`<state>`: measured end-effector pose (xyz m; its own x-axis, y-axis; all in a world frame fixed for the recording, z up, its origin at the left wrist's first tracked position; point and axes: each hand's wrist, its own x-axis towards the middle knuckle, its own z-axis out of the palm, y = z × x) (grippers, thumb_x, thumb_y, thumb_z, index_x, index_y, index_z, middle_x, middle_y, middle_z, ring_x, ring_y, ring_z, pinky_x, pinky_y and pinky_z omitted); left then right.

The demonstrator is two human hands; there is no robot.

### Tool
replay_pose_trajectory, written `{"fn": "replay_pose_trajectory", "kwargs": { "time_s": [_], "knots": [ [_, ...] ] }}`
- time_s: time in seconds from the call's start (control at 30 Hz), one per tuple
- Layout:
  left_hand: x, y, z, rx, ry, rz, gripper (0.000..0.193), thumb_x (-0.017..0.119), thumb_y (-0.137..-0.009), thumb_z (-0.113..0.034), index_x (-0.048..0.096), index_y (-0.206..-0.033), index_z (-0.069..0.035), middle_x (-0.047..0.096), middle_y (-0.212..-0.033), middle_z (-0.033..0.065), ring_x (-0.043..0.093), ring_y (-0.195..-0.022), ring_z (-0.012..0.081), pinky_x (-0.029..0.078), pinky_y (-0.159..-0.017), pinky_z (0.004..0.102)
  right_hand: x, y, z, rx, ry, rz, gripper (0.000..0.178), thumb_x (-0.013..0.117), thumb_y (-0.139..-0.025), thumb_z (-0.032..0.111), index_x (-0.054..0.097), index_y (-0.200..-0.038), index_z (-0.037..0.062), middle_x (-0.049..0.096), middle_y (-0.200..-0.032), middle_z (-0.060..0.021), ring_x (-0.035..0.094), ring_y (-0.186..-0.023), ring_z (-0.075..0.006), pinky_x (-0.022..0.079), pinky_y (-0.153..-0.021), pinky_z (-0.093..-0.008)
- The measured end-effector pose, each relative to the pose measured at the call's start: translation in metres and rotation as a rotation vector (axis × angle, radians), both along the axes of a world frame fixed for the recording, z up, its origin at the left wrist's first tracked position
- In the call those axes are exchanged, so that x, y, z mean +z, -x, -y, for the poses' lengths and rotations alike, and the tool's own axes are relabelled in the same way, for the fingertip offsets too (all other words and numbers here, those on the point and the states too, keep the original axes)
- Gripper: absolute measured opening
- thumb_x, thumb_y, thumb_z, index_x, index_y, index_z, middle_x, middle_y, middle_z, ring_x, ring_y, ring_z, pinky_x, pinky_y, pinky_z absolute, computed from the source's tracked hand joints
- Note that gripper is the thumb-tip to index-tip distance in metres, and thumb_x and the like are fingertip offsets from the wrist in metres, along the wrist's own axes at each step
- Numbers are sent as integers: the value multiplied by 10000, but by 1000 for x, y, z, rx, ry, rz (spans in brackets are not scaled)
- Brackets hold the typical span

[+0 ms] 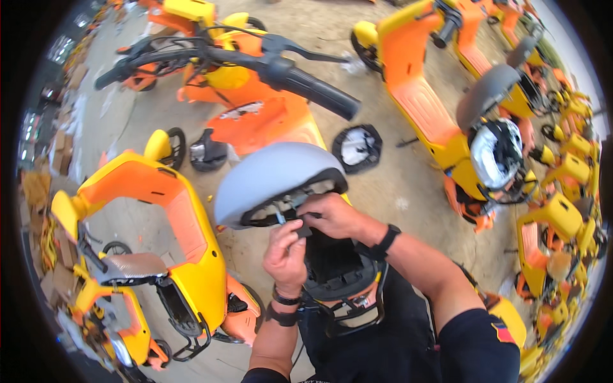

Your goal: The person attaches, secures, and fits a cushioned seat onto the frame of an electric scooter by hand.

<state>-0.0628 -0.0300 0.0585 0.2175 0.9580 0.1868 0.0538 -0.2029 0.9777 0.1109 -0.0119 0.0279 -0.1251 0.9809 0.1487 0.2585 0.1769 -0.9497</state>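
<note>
A grey scooter seat (274,175) is tilted up in front of me, its underside facing my hands. My left hand (285,256) is closed, pinching a small flat black piece (304,230) below the seat's edge. Against the seat's underside, my right hand (337,217) is also closed, with dark material at its fingertips that is too small to name. A short bluish rod (280,217) shows beside the left fingertips. Under both hands lies the scooter's open black storage box (332,263), with a black rear rack frame (354,325) close to my body.
This scooter's handlebar (313,89) reaches across above the seat. Yellow and orange scooters stand at the left (207,255) and right (424,108), both with seats raised. Two black-rimmed objects, a round one (357,148) and a bundle (208,153), lie on the floor.
</note>
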Motion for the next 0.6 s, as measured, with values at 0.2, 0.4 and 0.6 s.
{"fn": "replay_pose_trajectory", "kwargs": {
  "time_s": [0.2, 0.4, 0.6],
  "knots": [
    [-36, 12, 6, 260, -202, -294, 195, 579, -766, 123, 596, -921, 7, 658, -1086, 168, 622, -977, 292, 478, -883, 362, 5, 10, -1, -39, 343, -329, 153, 614, -850, 8, 682, -986, -2, 689, -888, -58, 618, -843, -123, 495, -788, -277],
    [-33, -22, -17, 61, -236, -294, 152, 651, -795, -1, 661, -947, -6, 676, -965, 171, 632, -890, 374, 509, -758, 408, 12, -3, 0, -6, 420, -379, 132, 664, -862, 59, 708, -972, 2, 694, -900, -19, 596, -830, -79, 490, -780, -237],
    [-56, -39, -16, 136, 116, -67, 141, 679, -842, -65, 677, -962, 9, 687, -891, 103, 638, -808, 206, 507, -729, 310, 12, -7, -2, -91, 528, -453, 127, 650, -840, -3, 706, -955, -10, 694, -899, -25, 616, -832, -93, 506, -773, -242]
  ]
}}
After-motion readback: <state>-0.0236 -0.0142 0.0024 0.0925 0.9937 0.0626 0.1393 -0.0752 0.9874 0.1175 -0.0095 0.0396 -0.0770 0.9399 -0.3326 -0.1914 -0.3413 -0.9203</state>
